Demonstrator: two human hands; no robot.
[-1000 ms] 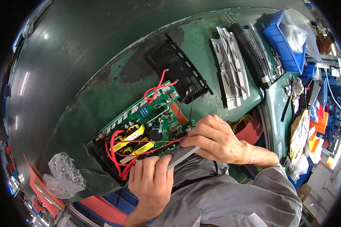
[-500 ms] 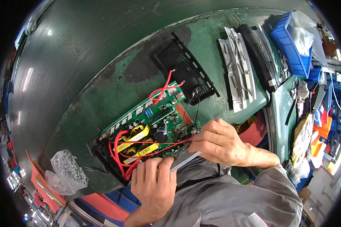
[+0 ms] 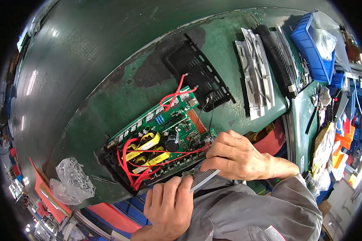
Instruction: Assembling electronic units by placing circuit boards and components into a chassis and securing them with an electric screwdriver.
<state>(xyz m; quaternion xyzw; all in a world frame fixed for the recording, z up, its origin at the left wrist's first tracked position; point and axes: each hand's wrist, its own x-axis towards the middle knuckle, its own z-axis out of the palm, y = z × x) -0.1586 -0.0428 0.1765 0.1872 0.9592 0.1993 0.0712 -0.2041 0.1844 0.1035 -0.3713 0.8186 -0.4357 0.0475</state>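
Note:
A grey ribbed metal strip (image 3: 203, 180), like a finned heat sink, is held between my two hands at the bench's near edge. My left hand (image 3: 169, 205) has its fingers curled over the left end. Around the other end my right hand (image 3: 236, 156) is closed, thumb side hidden. Just beyond lies a green circuit board (image 3: 184, 125) with yellow-wrapped transformers (image 3: 153, 157), a black capacitor (image 3: 171, 143) and red wires (image 3: 126, 160). A black housing (image 3: 104, 160) shows at its left end. Behind it, a slotted black panel (image 3: 203, 70) connects by thin dark wires.
Grey metal strips (image 3: 255, 76) and a black-handled tool (image 3: 275, 60) lie at the right rear, near a blue bin (image 3: 315, 52) with clear plastic. A clear bag of small parts (image 3: 72, 182) sits at left. Tweezers (image 3: 104, 179) lie beside it.
Both hands have drawn the ribbed strip slightly towards me and right. A gap now shows between it and the board's near edge, where a row of small parts has come into sight.

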